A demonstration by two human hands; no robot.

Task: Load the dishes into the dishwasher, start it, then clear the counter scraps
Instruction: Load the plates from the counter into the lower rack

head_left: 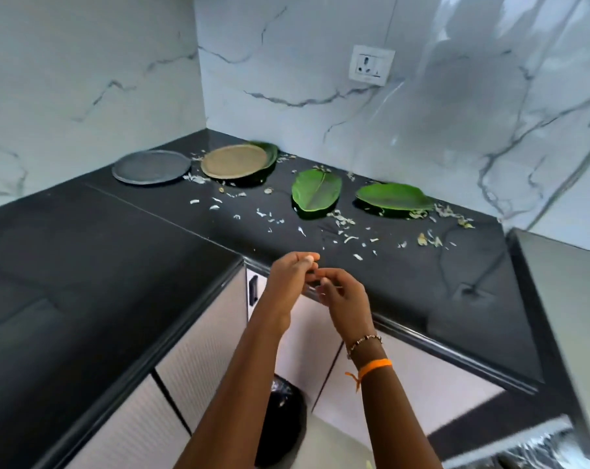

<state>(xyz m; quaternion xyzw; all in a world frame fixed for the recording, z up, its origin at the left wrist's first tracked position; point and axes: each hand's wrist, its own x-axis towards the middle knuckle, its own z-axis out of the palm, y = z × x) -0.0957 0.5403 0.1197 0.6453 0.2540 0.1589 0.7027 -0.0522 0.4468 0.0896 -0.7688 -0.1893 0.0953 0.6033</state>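
Black stone counter [124, 252] wraps an L-shaped corner under white marbled walls, with a socket [372, 65] on the back wall.

From the head view, both hands meet just above the counter's front edge. Left hand [292, 275] has its fingers curled with the tips drawn together; right hand [342, 294], with a bead bracelet and an orange band [375, 366] on its wrist, curls its fingers toward the left, fingertips touching or nearly so. Whether they pinch anything between them I cannot tell (the spot is blurred).

Beyond the hands, scraps [344, 228] lie scattered pale across the counter, the nearest just past the fingertips. Farther back and right of the hands sit two green leaf plates [315, 192] [393, 198]. Farther back and left, a tan plate [234, 161] rests on another green one [268, 154], beside a grey plate [151, 166]. Below the arms stands a black bin [280, 424] by pale cabinet doors [198, 360]
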